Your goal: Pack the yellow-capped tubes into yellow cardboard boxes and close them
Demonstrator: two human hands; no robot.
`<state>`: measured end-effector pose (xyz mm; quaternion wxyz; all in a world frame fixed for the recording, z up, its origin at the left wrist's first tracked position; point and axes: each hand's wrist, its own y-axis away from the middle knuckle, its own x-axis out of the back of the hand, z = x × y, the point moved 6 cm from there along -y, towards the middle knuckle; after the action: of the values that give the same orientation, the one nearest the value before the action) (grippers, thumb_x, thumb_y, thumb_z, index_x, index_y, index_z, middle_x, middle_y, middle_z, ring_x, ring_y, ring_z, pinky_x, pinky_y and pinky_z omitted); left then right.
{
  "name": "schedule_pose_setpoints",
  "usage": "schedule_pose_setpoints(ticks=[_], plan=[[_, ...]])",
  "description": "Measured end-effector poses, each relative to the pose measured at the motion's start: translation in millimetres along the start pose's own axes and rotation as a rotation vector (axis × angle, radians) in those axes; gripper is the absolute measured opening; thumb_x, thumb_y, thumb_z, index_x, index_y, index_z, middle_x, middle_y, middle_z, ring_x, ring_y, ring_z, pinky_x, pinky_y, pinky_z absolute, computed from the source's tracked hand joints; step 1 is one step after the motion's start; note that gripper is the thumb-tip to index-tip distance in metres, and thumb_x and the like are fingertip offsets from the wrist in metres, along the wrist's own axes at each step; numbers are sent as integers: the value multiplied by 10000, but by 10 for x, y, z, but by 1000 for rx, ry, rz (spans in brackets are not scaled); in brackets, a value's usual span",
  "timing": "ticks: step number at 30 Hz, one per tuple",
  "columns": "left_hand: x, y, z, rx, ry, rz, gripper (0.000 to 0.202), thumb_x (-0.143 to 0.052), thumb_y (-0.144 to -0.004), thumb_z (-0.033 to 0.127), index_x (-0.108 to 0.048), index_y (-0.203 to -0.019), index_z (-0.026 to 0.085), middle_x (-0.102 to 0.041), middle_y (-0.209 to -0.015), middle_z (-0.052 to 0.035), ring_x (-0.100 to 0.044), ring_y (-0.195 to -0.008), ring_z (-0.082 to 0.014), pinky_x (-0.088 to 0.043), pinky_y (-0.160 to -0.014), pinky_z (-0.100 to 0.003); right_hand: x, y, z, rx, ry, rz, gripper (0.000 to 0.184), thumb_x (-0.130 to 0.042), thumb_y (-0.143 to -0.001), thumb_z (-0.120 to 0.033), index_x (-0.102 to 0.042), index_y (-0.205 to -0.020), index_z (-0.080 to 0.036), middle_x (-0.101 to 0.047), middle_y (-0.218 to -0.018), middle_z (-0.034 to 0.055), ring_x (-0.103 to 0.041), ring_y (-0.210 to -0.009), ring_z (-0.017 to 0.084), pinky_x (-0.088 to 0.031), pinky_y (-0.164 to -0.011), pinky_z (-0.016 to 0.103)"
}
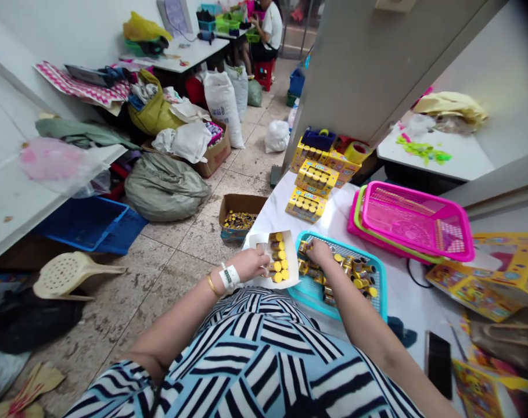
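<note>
White table point(420, 302), notes: pink plastic basket point(414, 220) on its right side; teal tray point(337, 278) at its near edge, strewn with gold-capped cylinders point(346, 273). Left hand point(248, 264) just off the table's edge, fingers point(264, 255) closed narrow on a white card insert point(290, 255) carrying two rows of cylinders. Right hand point(320, 252) over the tray, fingers down among cylinders; whether holding any, cannot tell.
</note>
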<state>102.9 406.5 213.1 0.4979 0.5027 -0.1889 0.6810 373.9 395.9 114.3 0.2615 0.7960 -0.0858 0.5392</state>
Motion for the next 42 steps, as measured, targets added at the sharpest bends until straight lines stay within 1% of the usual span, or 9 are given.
schedule_pose_setpoints(ticks=[7, 10, 14, 18, 23, 28, 34, 37, 42], plan=[[31, -63, 13, -13, -39, 12, 107, -607, -873, 273, -613, -937, 188, -592, -873, -54, -607, -823, -207, -460, -729, -303, 250, 512, -316, 168, -231, 125, 415, -485, -860, -309, -582, -1243, -183, -713, -1025, 79, -679, -790, 179, -513, -751, 295], [92, -138, 69, -31, -61, 20, 112, -607, -874, 280, -613, -941, 190, -582, -861, -48, -598, -794, -196, -459, -710, -295, 212, 804, -764, 404, -430, 128, 389, -531, -848, -337, -603, -1203, -197, -725, -1000, 60, -666, -677, 155, -528, -726, 295], [195, -216, 145, -68, -54, 33, 106, -601, -881, 278, -606, -938, 189, -581, -872, -39, -590, -811, -181, -457, -722, -275, 231, 975, -993, 590, -417, 194, 270, -554, -837, -288, -672, -1066, -204, -708, -1094, 73, -663, -960, 197, -502, -879, 319], [211, -223, 114, -91, -3, 58, 83, -585, -888, 262, -595, -919, 186, -579, -899, -35, -584, -829, -167, -454, -736, -259, 419, 735, -452, 273, -441, 370, 321, -432, -913, -348, -690, -1004, -181, -723, -994, 90, -663, -870, 193, -503, -820, 303], [112, -215, -13, -60, 18, 34, 88, -592, -880, 264, -595, -909, 181, -582, -896, -37, -579, -800, -163, -459, -725, -263, 234, 183, -42, 33, -277, 212, 285, -498, -839, -297, -697, -990, -160, -726, -1036, 101, -647, -968, 222, -463, -885, 320], [51, -228, -56, -43, 4, -18, 81, -587, -873, 254, -600, -885, 174, -599, -881, -54, -581, -762, -169, -459, -696, -273, -37, -8, -160, 105, -255, 61, 113, -649, -671, -189, -688, -774, -163, -735, -860, 79, -661, -866, 215, -470, -807, 283], [51, -221, -91, -52, 21, -4, 66, -590, -867, 241, -602, -871, 176, -587, -861, -43, -575, -767, -162, -443, -699, -258, 256, 313, -370, 217, -451, 176, 373, -486, -870, -340, -586, -1183, -164, -706, -1037, 76, -677, -819, 182, -520, -716, 286], [63, -243, -107, -55, 29, 15, 65, -598, -863, 243, -597, -867, 178, -577, -848, -29, -564, -753, -152, -432, -694, -247, 364, 561, -687, 430, -575, 249, 355, -561, -851, -383, -612, -1147, -195, -715, -1014, 57, -670, -712, 159, -533, -689, 281], [72, -296, -76, -128, 63, 57, 70, -597, -869, 250, -596, -860, 181, -569, -834, -22, -554, -749, -145, -422, -692, -239, 199, 673, -1131, 549, -299, 219, 314, -617, -829, -277, -647, -1135, -214, -704, -1126, 68, -674, -943, 203, -517, -832, 303]])
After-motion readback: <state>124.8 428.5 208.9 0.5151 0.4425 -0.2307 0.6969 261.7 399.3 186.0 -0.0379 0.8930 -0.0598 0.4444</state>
